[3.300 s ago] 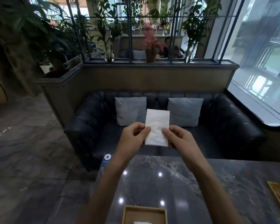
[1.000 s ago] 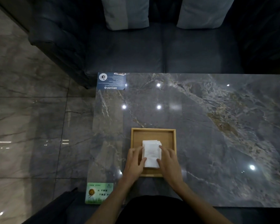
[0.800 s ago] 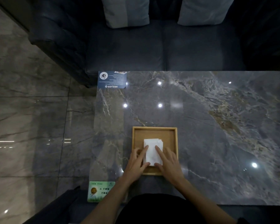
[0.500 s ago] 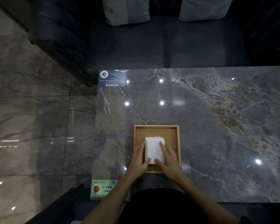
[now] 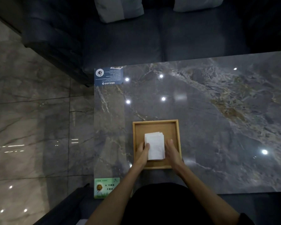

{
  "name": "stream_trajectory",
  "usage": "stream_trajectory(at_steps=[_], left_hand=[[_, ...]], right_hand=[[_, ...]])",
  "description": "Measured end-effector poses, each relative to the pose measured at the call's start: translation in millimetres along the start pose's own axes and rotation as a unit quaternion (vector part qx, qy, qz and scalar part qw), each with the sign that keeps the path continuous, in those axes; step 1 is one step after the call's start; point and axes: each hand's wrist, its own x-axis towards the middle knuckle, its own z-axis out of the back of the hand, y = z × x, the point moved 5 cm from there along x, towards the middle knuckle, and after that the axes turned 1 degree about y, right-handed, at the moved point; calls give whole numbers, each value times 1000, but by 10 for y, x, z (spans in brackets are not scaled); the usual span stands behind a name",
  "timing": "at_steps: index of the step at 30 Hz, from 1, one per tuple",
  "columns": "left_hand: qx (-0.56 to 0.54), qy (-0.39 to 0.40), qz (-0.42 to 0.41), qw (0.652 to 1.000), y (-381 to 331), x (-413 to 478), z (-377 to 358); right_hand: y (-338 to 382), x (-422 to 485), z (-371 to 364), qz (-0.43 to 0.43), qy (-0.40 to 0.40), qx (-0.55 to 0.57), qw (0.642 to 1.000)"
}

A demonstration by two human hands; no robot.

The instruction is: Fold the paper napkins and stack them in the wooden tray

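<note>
A square wooden tray (image 5: 156, 125) sits near the front edge of a dark marble table. Inside it lies a small stack of folded white paper napkins (image 5: 154, 146), slightly fanned at the far edge. My left hand (image 5: 141, 151) rests against the stack's left side, thumb touching the top napkin. My right hand (image 5: 172, 151) lies flat along the stack's right side, fingers pointing away from me. Neither hand grips a napkin; both flank the stack inside the tray.
The marble table (image 5: 217, 119) reaches far to the right. A blue card (image 5: 108, 76) lies at its far left corner, a green card (image 5: 106, 187) at its near left corner. A dark sofa (image 5: 136, 38) with grey cushions stands behind the table; tiled floor lies left.
The folded napkin that both hands held up in the air now lies on the stack in the tray. My fingers have slid off its top to the stack's two sides.
</note>
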Motion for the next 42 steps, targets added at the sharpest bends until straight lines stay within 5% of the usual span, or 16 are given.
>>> stream_trajectory(at_steps=[3, 6, 14, 31, 42], left_hand=[[133, -201, -41, 970, 32, -9, 257], [255, -279, -30, 925, 137, -8, 459], [262, -148, -17, 954, 291, 217, 552], [367, -161, -70, 913, -91, 442, 585], [313, -117, -125, 934, -58, 320, 624]], right_hand=[[4, -17, 317, 72, -186, -156, 968], [-96, 59, 640, 83, -280, -299, 909], [-267, 331, 756, 38, -217, -390, 894], [24, 537, 723, 60, -225, -394, 889], [63, 392, 698, 100, -166, -403, 894]])
